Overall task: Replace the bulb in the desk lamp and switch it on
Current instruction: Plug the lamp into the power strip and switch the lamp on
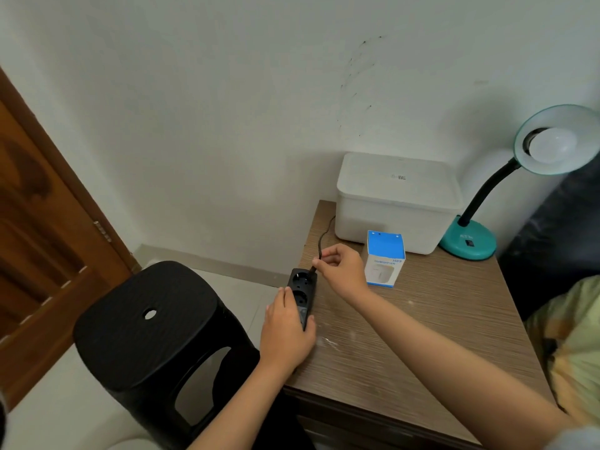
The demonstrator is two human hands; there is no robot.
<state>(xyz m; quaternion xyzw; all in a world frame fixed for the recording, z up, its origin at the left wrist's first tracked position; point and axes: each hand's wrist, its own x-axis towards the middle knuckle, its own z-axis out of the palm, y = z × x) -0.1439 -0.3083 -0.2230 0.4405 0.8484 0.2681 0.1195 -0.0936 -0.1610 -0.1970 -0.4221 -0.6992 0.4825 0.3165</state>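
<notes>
Left hand [287, 332] wraps the black power strip [302, 295] at the table's [422, 336] left edge, pinning it flat. Right hand [341, 269], fingers [324, 256] pinched on the lamp cord's plug [314, 269], at the strip's far socket; whether it is seated I cannot tell. Teal desk lamp [470, 238] stands far right, white bulb [548, 146] already in the shade, unlit. To do it well: keep the strip braced, line the pins square with the socket, push straight, don't pull on the cord [323, 237]. Then reach for the base switch [469, 243].

White wall [227, 108], wooden door [42, 238], black stool [152, 326], wood-grain table [422, 336]
</notes>
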